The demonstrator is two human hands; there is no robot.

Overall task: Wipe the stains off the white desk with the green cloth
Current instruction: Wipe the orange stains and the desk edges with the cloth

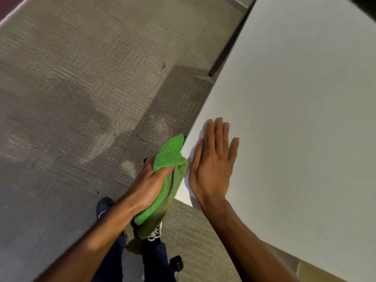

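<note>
The white desk (295, 110) fills the right side of the view, its near corner at the lower middle. My left hand (149, 182) grips the folded green cloth (169, 157) and holds it against the desk's left edge, just off the top surface. Part of the cloth hangs down below my wrist. My right hand (213, 159) lies flat on the desk top near that edge, fingers together and stretched out, holding nothing. No stains show on the part of the desk that I see.
Grey carpet (81, 98) covers the floor to the left. My legs in dark trousers and a shoe with white laces (155, 234) stand below the cloth. A dark chair caster (176, 262) sits near my feet. A dark desk leg (227, 49) runs under the far edge.
</note>
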